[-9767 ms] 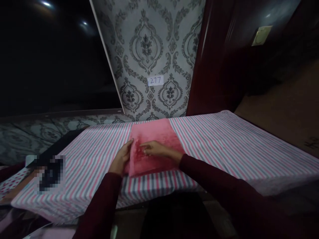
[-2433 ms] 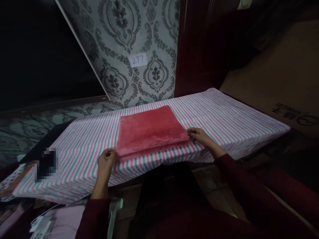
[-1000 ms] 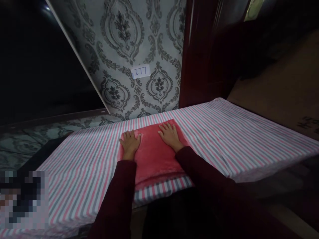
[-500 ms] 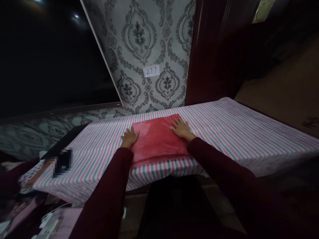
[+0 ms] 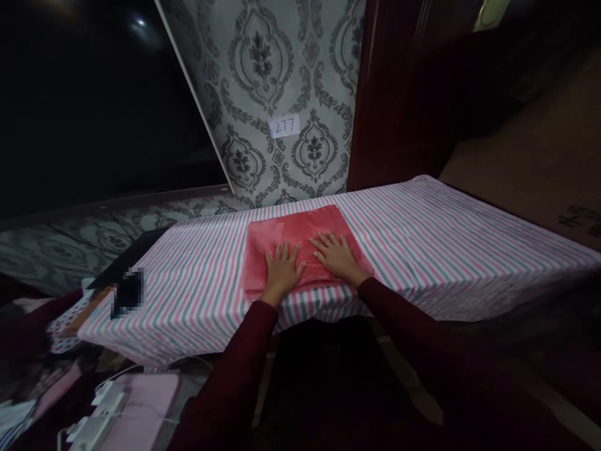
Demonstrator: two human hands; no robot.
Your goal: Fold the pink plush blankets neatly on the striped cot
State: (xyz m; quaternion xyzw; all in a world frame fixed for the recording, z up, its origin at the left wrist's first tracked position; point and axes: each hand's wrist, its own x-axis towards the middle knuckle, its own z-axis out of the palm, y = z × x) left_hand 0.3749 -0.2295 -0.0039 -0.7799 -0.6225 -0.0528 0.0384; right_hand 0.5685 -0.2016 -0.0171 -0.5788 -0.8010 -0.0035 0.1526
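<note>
A folded, plush coral-red cloth (image 5: 300,227) lies flat on a table spread with a pink, grey and white striped tablecloth (image 5: 422,232). My left hand (image 5: 282,270) rests palm down on the cloth's near middle part, fingers spread. To its right, my right hand (image 5: 337,255) also presses flat on the cloth, its fingers apart. Neither hand grips anything. The cloth's near edge sits close to the front edge of the table, and the hands cover part of it.
A large dark screen (image 5: 103,100) stands at the back left. A paper label reading 277 (image 5: 284,126) is on the patterned wall. A cardboard box (image 5: 530,156) is at the right. A dark blurred-out object (image 5: 128,294) lies at the left; a white power strip (image 5: 101,413) is below.
Both hands have moved in from the cloth's sides onto its near middle, the left one going right. The cloth looks slightly smoother, and the view has shifted a little.
</note>
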